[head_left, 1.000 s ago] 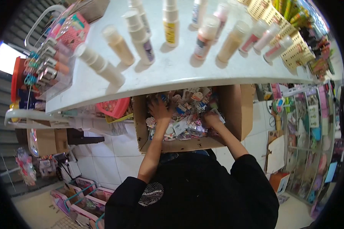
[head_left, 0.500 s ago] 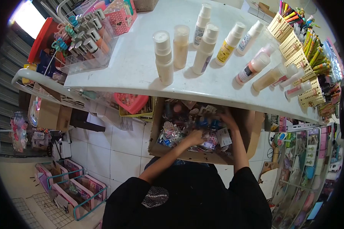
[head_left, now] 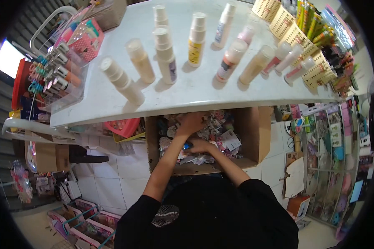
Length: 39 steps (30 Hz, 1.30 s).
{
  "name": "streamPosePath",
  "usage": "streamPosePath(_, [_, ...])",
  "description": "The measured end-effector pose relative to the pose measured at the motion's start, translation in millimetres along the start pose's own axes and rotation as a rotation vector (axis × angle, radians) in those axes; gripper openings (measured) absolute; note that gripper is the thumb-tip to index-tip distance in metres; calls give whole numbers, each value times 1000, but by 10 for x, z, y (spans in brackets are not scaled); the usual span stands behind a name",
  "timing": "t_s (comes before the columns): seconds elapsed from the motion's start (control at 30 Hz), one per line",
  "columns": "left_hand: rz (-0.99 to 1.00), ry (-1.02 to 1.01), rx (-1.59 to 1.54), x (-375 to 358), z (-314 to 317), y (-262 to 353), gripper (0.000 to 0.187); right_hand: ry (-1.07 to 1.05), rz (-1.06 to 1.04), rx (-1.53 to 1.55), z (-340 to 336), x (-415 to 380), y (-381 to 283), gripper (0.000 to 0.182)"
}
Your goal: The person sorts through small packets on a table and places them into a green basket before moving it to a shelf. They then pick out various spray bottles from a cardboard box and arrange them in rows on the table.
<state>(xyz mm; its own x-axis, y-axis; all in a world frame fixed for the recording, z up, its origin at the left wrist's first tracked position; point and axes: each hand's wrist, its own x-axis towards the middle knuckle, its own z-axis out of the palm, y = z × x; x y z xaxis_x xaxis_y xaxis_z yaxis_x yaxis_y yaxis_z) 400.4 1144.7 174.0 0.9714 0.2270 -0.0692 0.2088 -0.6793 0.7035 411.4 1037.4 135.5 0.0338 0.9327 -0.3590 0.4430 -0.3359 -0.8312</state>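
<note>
A cardboard box stands below the table edge, filled with a jumble of small packaged items. My left hand reaches deep into its far side, over the packets; its fingertips are blurred among them. Nearer the front wall, my right hand is curled low in the pile, with a small blue item at its fingertips. I cannot tell exactly what the right hand grips. Beside it lies a white card on top of the heap.
On the white table above stand several spray bottles, including a yellow-labelled one. Pencil-filled cream baskets line its right side; a clear organiser is at the left. A glass shelf stands at the right.
My left hand has moved to the far side of the box, and my right hand has come from the right side toward the front middle. The view has shifted, moving the bottles left.
</note>
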Motion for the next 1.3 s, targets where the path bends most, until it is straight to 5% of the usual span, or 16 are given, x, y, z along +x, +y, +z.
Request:
streamPosePath(0.07, [413,-54,138,215,345,-72,33,51,46,4,47,-47,-33,65])
streamPosePath(0.1, [430,-64,133,254,454,-98,33,95,-72,57,129,-56,53,63])
streamPosePath(0.17, [218,-497,583,259,592,-131,42,143,-193,168,101,-198,-26,54])
streamPosePath(0.2, [232,-501,587,228,669,-259,42,157,-188,169,22,-252,-10,54])
streamPosePath(0.27, [406,-94,601,107,747,-598,46,-104,34,21,-181,-404,123,44])
streamPosePath(0.4, [278,-141,626,-119,355,-451,46,107,128,-134,-351,-626,628,37])
streamPosePath(0.47, [109,-399,787,-169,163,-297,41,107,113,-164,-319,-562,969,39])
streamPosePath(0.63, [166,-194,738,-361,275,-458,32,54,230,-199,-587,-508,817,44])
streamPosePath(0.7, [180,-170,707,-456,311,-463,30,419,-37,-360,-504,-414,1271,44])
streamPosePath(0.8, [148,-325,760,-526,366,-470,31,522,-139,-287,-952,-464,1054,41])
streamPosePath(0.93, [44,-427,702,-602,192,-218,34,416,153,-157,-1125,-491,888,39])
streamPosePath(1.0, [-22,-509,657,-644,229,-235,35,673,59,-210,-1035,-482,914,38])
streamPosePath(1.1, [-146,-605,550,-777,308,-302,40,676,-12,-110,-975,-479,866,40])
streamPosePath(1.23, [45,-669,771,-967,332,-180,41,601,66,-138,-770,-455,739,39])
streamPosePath(1.3, [50,-662,804,-1069,391,-223,41,352,51,-20,-646,-411,624,34])
